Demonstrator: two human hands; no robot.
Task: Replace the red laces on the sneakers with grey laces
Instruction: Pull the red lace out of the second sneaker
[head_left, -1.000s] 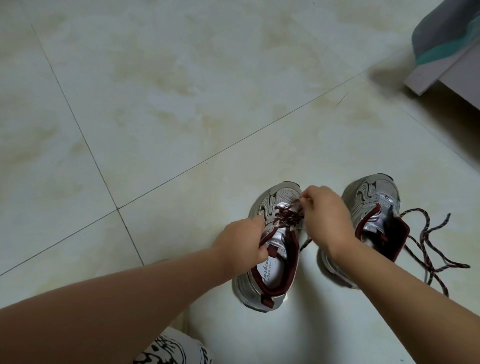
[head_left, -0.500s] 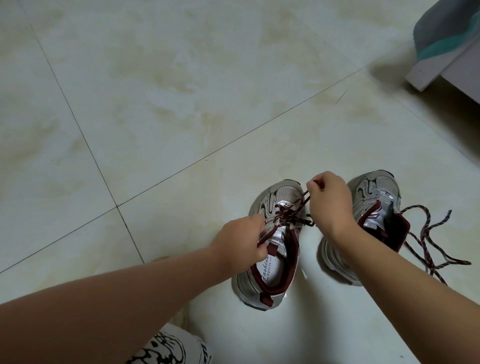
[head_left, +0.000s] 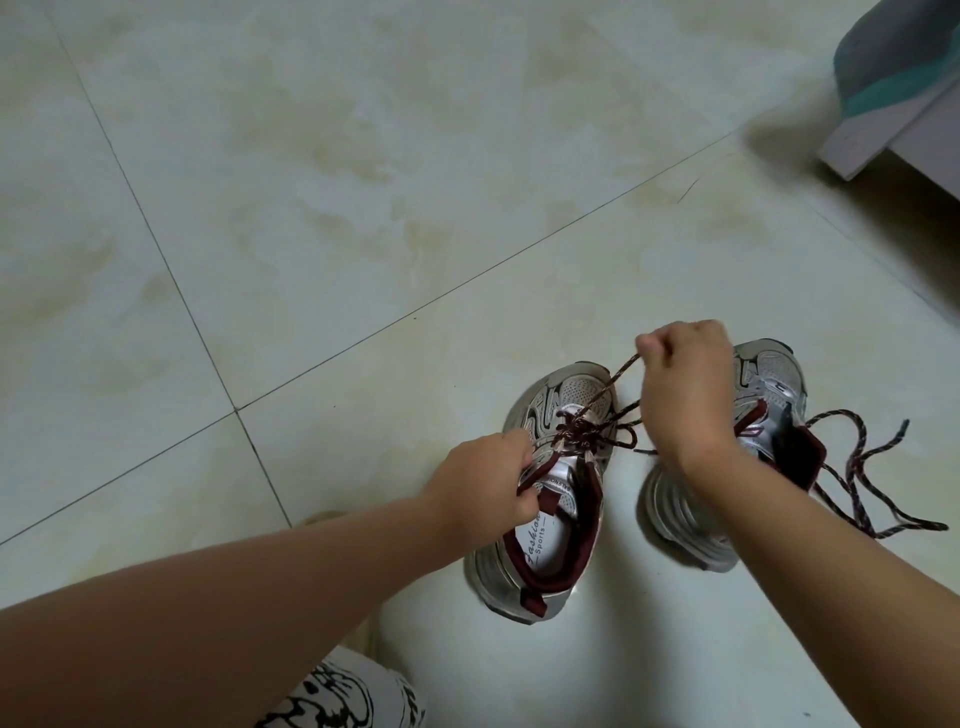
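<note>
Two silver sneakers with dark red trim stand on the tiled floor. The left sneaker (head_left: 550, 519) still has its red lace (head_left: 592, 431) threaded near the toe. My left hand (head_left: 488, 488) grips the shoe's left side by the tongue. My right hand (head_left: 680, 384) pinches a strand of that lace and holds it taut, up and away from the eyelets. The right sneaker (head_left: 769, 395) is partly hidden behind my right wrist. A loose red lace (head_left: 857, 467) lies on the floor to its right. No grey laces are in view.
Pale tiles with dark grout lines (head_left: 208, 338) spread to the left and back. At the top right sits a furniture corner (head_left: 883, 119) with grey and teal fabric over it. A patterned trouser leg (head_left: 337, 696) shows at the bottom edge.
My right hand has risen up and to the right, drawing the red lace strand out longer from the left sneaker. My left hand has stayed on the shoe.
</note>
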